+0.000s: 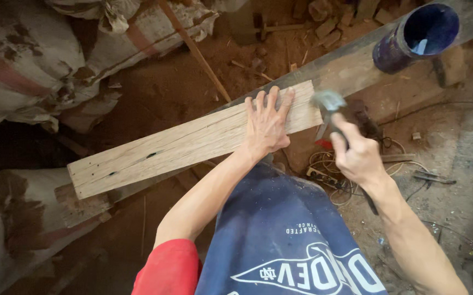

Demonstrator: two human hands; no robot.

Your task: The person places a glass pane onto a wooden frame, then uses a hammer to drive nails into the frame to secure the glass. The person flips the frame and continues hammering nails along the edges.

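Lap: nearest to us is our blue apron (280, 235) with white print, and a red sleeve (168, 270) at the left elbow.
Board: a pale wooden board (182, 145) lies aslant across the middle, its near end low on the left, its far end up by the hands; it rests on a longer grey plank (351, 63) running on to the upper right.
Left hand: our left hand (266, 123) lies flat on the far end of the board, fingers spread, palm down, gripping nothing.
Right hand: our right hand (359, 155) is closed around the dark handle of a hammer (329, 104).
Hammer: its metal head is blurred, just beside the end of the board; we cannot tell whether it touches the wood.
Pipe: a dark purple tube (416, 35) lies on the plank at the upper right, its open mouth towards us.
Floor: coiled wires (329, 177) lie under the right hand on reddish sawdust.
Sacks: stained white sacks (34, 60) are heaped at the upper left, with another sack (12, 229) at the lower left.
Stick: a thin wooden stick (195, 52) leans beyond the board.
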